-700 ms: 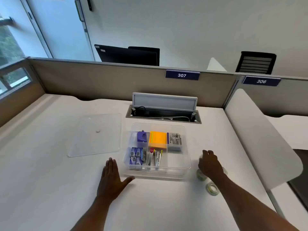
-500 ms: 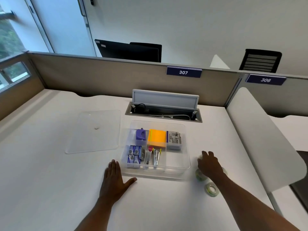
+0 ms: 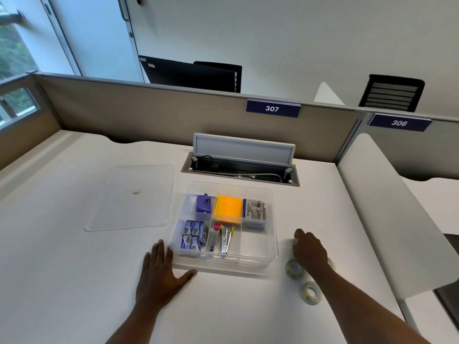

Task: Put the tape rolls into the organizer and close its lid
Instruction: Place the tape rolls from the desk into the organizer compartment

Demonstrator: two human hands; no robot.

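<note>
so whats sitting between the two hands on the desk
In the head view, the clear organizer sits between the left hand and the right hand. Its lid lies off to the left.

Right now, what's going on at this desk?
A person is packing a clear organizer on the desk. The left hand lies flat at its near-left corner. The right hand reaches over the tape rolls lying right of the organizer; whether it grips one is hidden. No roll is inside yet, and the lid lies off to the left.
</note>
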